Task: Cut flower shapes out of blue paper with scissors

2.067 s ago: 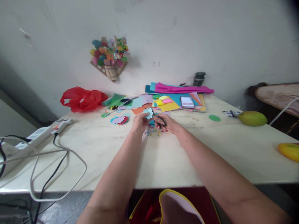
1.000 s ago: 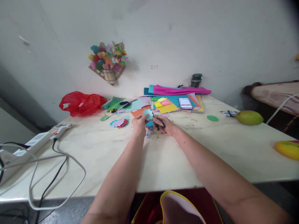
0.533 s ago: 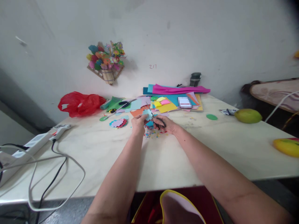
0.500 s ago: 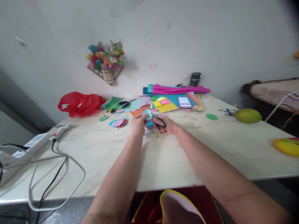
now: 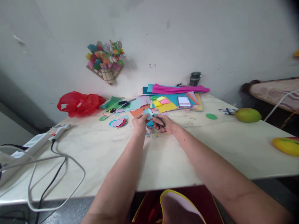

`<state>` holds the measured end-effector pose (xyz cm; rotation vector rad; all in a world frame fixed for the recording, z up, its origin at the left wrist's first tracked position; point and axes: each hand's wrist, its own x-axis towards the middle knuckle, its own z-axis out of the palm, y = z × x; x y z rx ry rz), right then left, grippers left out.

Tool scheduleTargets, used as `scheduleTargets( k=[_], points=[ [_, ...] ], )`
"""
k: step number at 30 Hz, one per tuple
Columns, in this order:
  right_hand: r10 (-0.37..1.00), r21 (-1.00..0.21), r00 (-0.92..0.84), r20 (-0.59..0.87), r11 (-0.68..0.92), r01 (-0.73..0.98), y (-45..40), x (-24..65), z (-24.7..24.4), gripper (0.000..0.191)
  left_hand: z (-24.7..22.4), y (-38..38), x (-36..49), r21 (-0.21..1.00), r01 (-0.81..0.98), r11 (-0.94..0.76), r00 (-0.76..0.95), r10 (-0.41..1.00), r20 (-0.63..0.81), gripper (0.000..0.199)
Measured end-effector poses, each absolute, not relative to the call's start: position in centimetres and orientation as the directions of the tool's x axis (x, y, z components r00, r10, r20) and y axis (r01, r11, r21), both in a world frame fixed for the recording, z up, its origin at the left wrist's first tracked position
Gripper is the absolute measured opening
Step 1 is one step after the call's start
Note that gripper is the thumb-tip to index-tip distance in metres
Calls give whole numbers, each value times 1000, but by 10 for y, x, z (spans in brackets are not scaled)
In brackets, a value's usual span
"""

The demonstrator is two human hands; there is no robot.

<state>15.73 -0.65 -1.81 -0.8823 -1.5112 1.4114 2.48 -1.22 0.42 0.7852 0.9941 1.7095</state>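
Note:
Between the thumb and fingers of my left hand (image 5: 139, 122) is a light blue paper flower (image 5: 147, 113) with a scalloped edge. My right hand (image 5: 167, 123) is closed round the black handles of a pair of scissors (image 5: 160, 120). The blades meet the right edge of the flower; whether they are parted is too small to tell. Small coloured paper scraps (image 5: 152, 133) lie on the table beneath my hands. To the left rests a stack of scalloped paper flowers (image 5: 118, 123), lilac on top with red and blue below.
Coloured paper sheets (image 5: 169, 105) spread along the back, with a second pair of scissors (image 5: 126, 102) on them. A red plastic bag (image 5: 80, 104) sits back left, above a power strip (image 5: 35, 143) with cables. A green mango (image 5: 247, 115) and a green paper circle (image 5: 211, 116) lie right.
The view has shifted very slightly. Both hands hold almost the same place, with the flower and the scissors turned only a little.

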Motion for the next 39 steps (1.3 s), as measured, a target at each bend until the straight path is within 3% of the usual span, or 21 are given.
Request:
scheduleTargets(
  k=[20, 39],
  points=[
    [957, -992, -266, 119, 106, -61, -19, 140, -8, 31, -13, -7, 33, 888, -323, -329, -422, 889, 175, 15],
    [983, -994, -171, 66, 49, -98, -27, 130, -1, 29, -12, -6, 31, 899, -309, -311, -433, 888, 158, 14]
  ],
)
